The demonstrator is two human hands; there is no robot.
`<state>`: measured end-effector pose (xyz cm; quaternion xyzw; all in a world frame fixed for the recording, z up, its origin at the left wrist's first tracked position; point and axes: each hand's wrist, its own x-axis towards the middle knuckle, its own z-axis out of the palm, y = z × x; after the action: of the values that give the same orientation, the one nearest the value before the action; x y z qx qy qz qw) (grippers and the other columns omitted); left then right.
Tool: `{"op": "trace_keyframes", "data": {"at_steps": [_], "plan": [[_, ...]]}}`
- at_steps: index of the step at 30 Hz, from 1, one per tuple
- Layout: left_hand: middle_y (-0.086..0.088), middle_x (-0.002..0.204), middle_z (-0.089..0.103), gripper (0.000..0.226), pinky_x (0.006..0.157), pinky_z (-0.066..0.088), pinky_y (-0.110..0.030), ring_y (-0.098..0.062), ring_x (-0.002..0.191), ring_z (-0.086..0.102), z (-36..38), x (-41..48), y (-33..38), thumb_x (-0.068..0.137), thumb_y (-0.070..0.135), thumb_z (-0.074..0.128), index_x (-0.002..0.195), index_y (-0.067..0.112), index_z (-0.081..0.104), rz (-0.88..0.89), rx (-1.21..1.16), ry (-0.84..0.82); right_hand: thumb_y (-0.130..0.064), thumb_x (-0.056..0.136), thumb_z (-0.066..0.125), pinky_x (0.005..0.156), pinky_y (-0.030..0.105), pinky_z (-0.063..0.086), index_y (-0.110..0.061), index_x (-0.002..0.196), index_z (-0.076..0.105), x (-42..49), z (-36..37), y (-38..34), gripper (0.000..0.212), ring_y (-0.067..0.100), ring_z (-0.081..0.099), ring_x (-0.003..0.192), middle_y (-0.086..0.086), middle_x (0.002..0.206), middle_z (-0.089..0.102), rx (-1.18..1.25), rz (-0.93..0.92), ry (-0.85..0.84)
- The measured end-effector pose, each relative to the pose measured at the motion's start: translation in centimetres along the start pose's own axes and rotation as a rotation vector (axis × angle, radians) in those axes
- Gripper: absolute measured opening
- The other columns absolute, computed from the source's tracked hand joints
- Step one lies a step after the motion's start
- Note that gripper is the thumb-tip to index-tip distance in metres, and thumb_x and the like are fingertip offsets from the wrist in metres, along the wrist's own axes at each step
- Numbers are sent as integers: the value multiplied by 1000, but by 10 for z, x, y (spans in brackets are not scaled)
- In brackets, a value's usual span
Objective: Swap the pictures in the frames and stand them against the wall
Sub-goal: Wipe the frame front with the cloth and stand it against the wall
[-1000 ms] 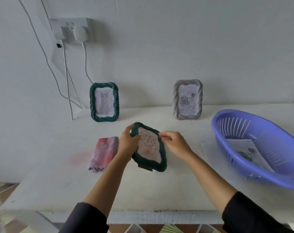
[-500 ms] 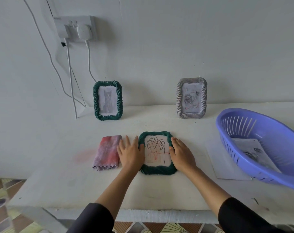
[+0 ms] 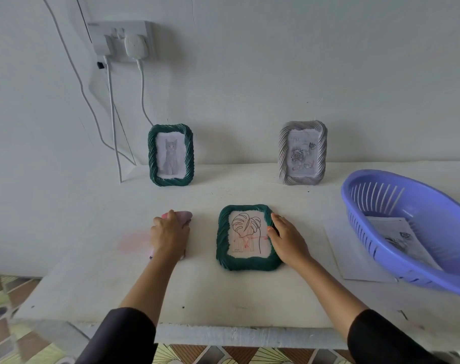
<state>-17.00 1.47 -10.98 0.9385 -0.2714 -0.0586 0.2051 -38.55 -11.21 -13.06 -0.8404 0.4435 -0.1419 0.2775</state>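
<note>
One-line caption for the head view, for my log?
Left hand on a pink cloth, right hand on a green frame lying flat; two frames stand against the wall.

Two bare hands, no gloves, rings or watch visible: left hand [image 3: 169, 233], right hand [image 3: 288, 239]. Forearms bare. Dark, near-black sleeves pushed up near the elbows, entering at 7 and 5 o'clock. Plain fabric, no markings.

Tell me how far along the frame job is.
Done: the cat frame and grey rose frame stand against the wall. In hand: the leaf frame lies flat under the right hand; the left hand is on the pink cloth. Left: standing it up.
</note>
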Motion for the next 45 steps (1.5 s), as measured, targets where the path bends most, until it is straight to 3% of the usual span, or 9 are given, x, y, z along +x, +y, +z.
{"op": "trace_keyframes", "data": {"at_steps": [7, 12, 17, 21, 25, 32, 39, 42, 45], "plan": [[1, 89, 68, 31, 72, 50, -28, -15, 77, 61, -21, -35, 61, 91, 18, 47, 118, 14, 59, 137, -818, -177, -63, 80, 47, 116, 35, 19, -19, 148, 18, -10, -14, -47, 86, 15, 26, 141, 0, 155, 24, 758, 27, -113], [-6, 144, 47, 87, 117, 24, -45, -22, 135, 40, -3, -52, 100, 69, 86, 25, 133, 32, 51, 213, -953, -540, -38, 85, 60, 97, 46, 48, -14, 105, 65, -4, -7, -72, 32, 25, 67, 97, 13, 107, 70, 1307, 233, -233], [-9, 153, 29, 51, 117, 16, -43, -28, 142, 22, 20, -27, 71, 99, 44, 24, 145, 23, 33, 217, -503, -175, -11, 91, 53, 76, 26, 44, -9, 114, 54, 17, -33, -55, 23, 19, 56, 90, 3, 96, 61, 856, 32, 322], [0, 151, 36, 46, 118, 16, -40, -25, 141, 25, 50, -23, 50, 101, 30, 25, 146, 22, 29, 294, -155, -163, -18, 93, 49, 57, 23, 44, -9, 100, 54, 39, -28, -35, 13, 12, 54, 68, 1, 93, 58, 25, -222, 255], [4, 151, 37, 46, 118, 17, -38, -23, 141, 26, 54, -24, 48, 101, 30, 24, 146, 25, 31, 315, -132, -100, -17, 93, 48, 107, 31, 39, -12, 120, 55, 37, 1, -33, 29, 19, 48, 126, 2, 137, 51, -293, -366, -74], [4, 151, 37, 45, 118, 15, -37, -23, 142, 24, 53, -22, 47, 101, 29, 26, 145, 25, 32, 318, -112, -101, -11, 87, 51, 113, 29, 27, -13, 113, 63, -22, -13, -9, 28, 8, 45, 127, -7, 138, 51, -204, -571, -312], [3, 149, 40, 45, 118, 19, -39, -23, 140, 28, 56, -20, 46, 100, 28, 25, 145, 24, 33, 345, -87, -104, -4, 89, 44, 110, 39, 37, -11, 123, 57, 27, -14, -25, 37, 22, 51, 123, 4, 134, 56, -256, -408, -138], [3, 149, 40, 45, 117, 19, -38, -24, 139, 29, 57, -18, 45, 99, 27, 28, 144, 24, 36, 341, -96, -100, 1, 82, 44, 108, 38, 36, -5, 97, 65, 5, 0, -22, 27, 21, 55, 115, 5, 122, 63, -232, -553, -265], [4, 149, 39, 45, 118, 19, -39, -24, 140, 27, 56, -19, 45, 100, 29, 26, 144, 25, 34, 343, -90, -104, 2, 82, 47, 115, 32, 24, -18, 120, 62, -18, -22, 2, 46, 10, 47, 127, -6, 134, 56, -183, -571, -278]]}}
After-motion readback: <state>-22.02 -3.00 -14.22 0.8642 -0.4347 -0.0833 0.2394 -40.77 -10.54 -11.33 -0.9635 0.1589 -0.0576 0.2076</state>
